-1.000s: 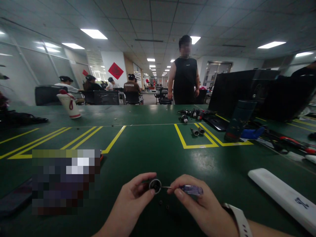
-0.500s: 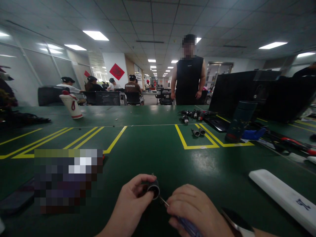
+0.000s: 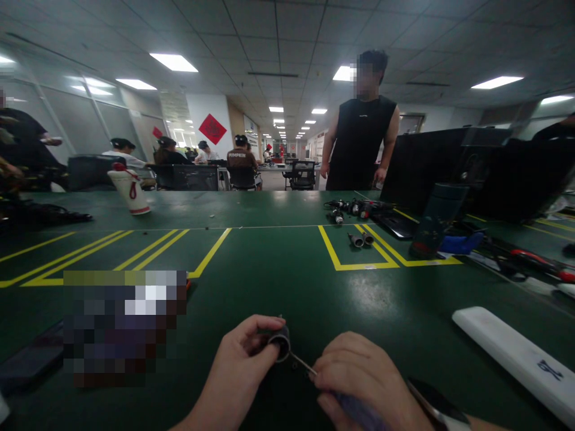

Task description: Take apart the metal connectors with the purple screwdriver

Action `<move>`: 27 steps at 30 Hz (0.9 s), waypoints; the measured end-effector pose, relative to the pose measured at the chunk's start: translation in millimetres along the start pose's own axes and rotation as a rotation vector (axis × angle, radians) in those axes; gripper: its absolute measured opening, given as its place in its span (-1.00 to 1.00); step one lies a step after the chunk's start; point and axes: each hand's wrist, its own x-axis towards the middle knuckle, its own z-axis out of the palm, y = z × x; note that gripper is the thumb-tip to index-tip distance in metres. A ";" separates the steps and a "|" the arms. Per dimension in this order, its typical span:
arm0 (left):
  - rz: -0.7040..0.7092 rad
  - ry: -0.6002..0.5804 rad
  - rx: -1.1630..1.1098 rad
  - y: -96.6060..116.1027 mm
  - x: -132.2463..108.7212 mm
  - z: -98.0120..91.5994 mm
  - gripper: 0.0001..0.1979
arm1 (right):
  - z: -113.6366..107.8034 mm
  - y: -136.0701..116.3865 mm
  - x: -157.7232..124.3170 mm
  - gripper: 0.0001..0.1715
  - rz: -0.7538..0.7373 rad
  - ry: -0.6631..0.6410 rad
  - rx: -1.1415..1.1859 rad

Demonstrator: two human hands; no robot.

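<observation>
My left hand pinches a short grey metal cylinder between thumb and fingers, its round open end facing me. A thin pin sticks up at its top. My right hand is closed round the purplish handle of a screwdriver, whose slim shaft reaches left to the cylinder's rim. Whether the tip sits in a screw is hidden. Tiny dark bits lie on the table just under the shaft. A watch is on my right wrist.
On the green table, two similar cylinders lie inside yellow tape. A white case and dark bottle stand right; a blurred-out object and white cup are left. A person stands across the table.
My right hand has shifted slightly right with the screwdriver, showing more of its shaft. My left hand stays nearly still. The person opposite has moved right, and another person appears at far left.
</observation>
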 end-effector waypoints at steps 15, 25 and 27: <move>-0.140 -0.037 0.014 11.0 -3.8 -3.0 -0.70 | -1.8 19.1 0.9 -0.70 0.794 -0.146 0.351; -0.128 -0.040 0.004 11.0 -6.8 -1.5 -0.72 | 10.4 30.2 0.1 -0.73 1.034 -0.096 0.448; -0.141 -0.050 -0.002 11.3 -6.9 -2.0 -0.71 | 11.7 29.5 -0.9 -0.73 0.999 -0.092 0.440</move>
